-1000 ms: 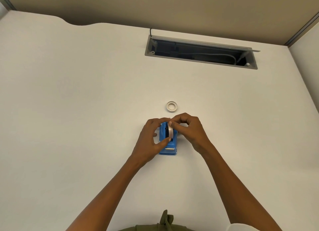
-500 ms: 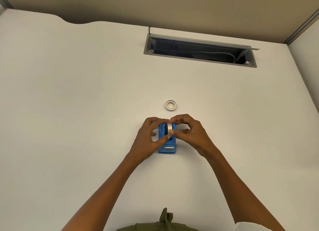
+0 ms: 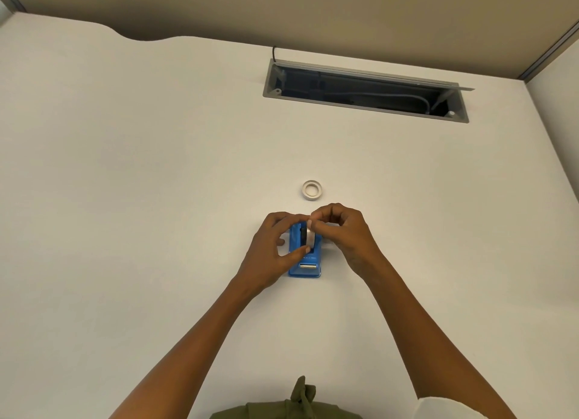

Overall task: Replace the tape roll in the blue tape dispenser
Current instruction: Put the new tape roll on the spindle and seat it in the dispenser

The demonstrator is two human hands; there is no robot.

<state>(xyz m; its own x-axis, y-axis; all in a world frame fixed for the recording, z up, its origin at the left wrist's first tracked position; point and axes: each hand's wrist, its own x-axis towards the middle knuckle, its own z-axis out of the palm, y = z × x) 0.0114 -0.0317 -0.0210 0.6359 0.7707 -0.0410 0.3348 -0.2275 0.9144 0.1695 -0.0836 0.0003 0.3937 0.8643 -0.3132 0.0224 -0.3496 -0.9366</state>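
Both hands (image 3: 275,246) (image 3: 344,234) pinch round tape roll (image 3: 308,237) — blue dispenser (image 3: 305,266).

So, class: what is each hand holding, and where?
Both hands, left and right, pinch the tape roll by its rim, over the blue dispenser.

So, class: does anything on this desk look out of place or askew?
Only a small white ring lying loose beyond the blue dispenser. The tape roll stands upright in it, between both hands. Nothing looks damaged.

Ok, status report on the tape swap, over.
Both hands on the job: left hand and right hand pinch the tape roll in the blue dispenser. Spare ring lies beyond, apart. Nothing in the way.
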